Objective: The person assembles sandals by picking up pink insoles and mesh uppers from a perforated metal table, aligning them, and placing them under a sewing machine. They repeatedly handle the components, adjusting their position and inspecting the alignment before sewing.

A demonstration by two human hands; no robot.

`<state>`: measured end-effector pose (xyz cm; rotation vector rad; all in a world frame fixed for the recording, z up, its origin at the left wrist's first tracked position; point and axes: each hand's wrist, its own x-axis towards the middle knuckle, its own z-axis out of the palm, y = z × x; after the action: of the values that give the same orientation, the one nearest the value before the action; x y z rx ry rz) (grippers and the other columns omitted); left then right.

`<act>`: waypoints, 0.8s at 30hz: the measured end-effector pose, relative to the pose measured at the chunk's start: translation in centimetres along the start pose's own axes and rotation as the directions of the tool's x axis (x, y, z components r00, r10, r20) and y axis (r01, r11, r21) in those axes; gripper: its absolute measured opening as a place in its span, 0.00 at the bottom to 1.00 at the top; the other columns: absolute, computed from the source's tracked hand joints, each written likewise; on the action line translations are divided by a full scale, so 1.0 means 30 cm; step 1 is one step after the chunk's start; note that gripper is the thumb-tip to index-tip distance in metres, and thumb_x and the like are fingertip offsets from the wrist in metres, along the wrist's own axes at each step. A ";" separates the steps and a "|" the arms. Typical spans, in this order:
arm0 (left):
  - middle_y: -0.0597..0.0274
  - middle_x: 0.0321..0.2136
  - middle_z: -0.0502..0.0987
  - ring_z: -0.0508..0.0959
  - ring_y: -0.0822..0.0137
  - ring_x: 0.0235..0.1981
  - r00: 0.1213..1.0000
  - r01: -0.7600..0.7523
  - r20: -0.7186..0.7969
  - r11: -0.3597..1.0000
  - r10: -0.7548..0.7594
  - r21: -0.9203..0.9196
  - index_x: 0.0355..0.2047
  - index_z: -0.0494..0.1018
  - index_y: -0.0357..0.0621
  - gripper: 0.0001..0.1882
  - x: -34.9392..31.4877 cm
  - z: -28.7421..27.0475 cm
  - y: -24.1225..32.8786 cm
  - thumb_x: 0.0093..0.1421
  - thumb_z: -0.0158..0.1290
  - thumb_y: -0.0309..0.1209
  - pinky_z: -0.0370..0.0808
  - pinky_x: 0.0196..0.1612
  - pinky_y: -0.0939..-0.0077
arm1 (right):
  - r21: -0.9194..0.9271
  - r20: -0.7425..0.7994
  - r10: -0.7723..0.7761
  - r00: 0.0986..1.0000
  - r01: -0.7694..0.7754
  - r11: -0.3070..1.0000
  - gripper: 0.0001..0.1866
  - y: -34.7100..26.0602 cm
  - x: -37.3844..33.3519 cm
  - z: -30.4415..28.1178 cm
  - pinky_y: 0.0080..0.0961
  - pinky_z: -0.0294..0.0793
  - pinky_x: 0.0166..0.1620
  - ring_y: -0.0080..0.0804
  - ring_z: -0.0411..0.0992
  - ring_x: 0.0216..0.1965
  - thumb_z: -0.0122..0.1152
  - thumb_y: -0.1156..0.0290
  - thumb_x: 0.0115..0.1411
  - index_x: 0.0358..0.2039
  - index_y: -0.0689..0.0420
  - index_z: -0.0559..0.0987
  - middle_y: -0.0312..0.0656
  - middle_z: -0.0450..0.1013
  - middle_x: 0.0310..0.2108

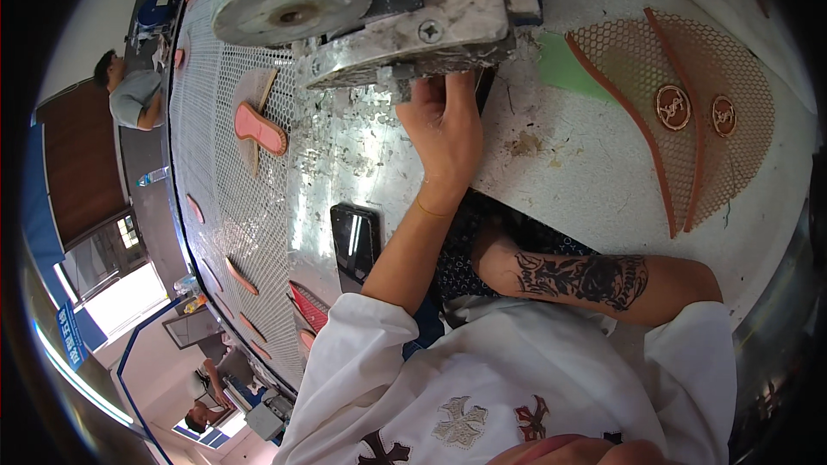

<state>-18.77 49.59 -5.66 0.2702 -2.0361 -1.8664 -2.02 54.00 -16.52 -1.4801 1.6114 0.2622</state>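
Your left hand (pixel 444 133) reaches up to the underside of the machine head (pixel 422 30), with its fingertips hidden below the metal edge. The fingers appear bent, but their opening cannot be determined, nor whether they grip a part; any workpiece there is concealed. Your right forearm (pixel 577 280) crosses low in front of you; its hand is out of sight, so its grip cannot be determined.

Two brown-edged mesh pieces (pixel 624 56) with round emblems lie overlapping on the worktable (pixel 534 185), to the right of the head. A green sheet (pixel 564 69) lies between them and the head, partly beneath the nearer piece.

For good control, guide from the side with a light finger hold and align any edge before applying pressure. Hold your fingertips clear of moving parts, including the large roller (pixel 293 13). Confirm clearance before moving your wrist. Move the black phone (pixel 355 241), just beside your left forearm, away from the working area.
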 end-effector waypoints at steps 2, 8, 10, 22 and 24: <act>0.77 0.16 0.64 0.59 0.87 0.16 1.000 0.008 -0.018 0.996 -0.009 -0.083 0.35 0.74 0.39 0.08 -0.004 -0.004 -0.011 0.68 0.51 0.31 0.52 0.18 0.88 | 0.000 0.021 -0.018 1.000 0.018 1.000 0.18 0.003 -0.001 -0.005 0.52 0.68 0.51 0.42 0.73 0.52 0.64 0.68 0.56 0.49 0.51 0.83 0.40 0.77 0.50; 0.75 0.19 0.64 0.57 0.85 0.15 0.989 -0.096 -0.125 0.992 0.086 -0.083 0.36 0.69 0.41 0.10 0.008 0.018 0.004 0.67 0.54 0.35 0.53 0.16 0.86 | 0.001 0.064 -0.062 0.996 0.062 0.998 0.20 0.007 0.002 -0.012 0.56 0.64 0.55 0.44 0.71 0.55 0.65 0.66 0.56 0.51 0.51 0.82 0.40 0.76 0.53; 0.74 0.20 0.65 0.58 0.85 0.16 0.987 -0.054 -0.157 0.993 0.037 -0.107 0.35 0.68 0.42 0.10 0.010 0.033 0.015 0.66 0.55 0.35 0.53 0.16 0.86 | 0.006 0.073 -0.070 0.995 0.070 0.998 0.20 0.011 0.010 -0.008 0.57 0.63 0.56 0.44 0.70 0.56 0.65 0.66 0.57 0.51 0.51 0.81 0.40 0.75 0.54; 0.67 0.30 0.80 0.66 0.86 0.20 0.997 0.066 -0.050 0.998 -0.066 -0.003 0.44 0.77 0.36 0.10 0.014 0.006 0.005 0.65 0.56 0.28 0.58 0.20 0.91 | -0.024 0.069 -0.048 0.996 0.050 0.998 0.21 0.000 0.074 0.034 0.59 0.61 0.59 0.46 0.69 0.57 0.63 0.67 0.58 0.53 0.52 0.80 0.41 0.74 0.55; 0.66 0.30 0.80 0.69 0.85 0.22 0.999 0.044 -0.027 0.999 -0.043 0.026 0.42 0.78 0.36 0.09 0.010 -0.003 0.004 0.65 0.56 0.27 0.61 0.23 0.91 | -0.039 0.099 -0.075 0.992 0.079 0.996 0.21 0.013 -0.002 -0.028 0.58 0.61 0.59 0.47 0.70 0.57 0.63 0.67 0.58 0.53 0.52 0.80 0.41 0.75 0.55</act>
<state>-19.01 49.41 -5.50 0.3474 -2.0540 -1.8529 -2.77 53.57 -16.14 -1.5351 1.4763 0.3214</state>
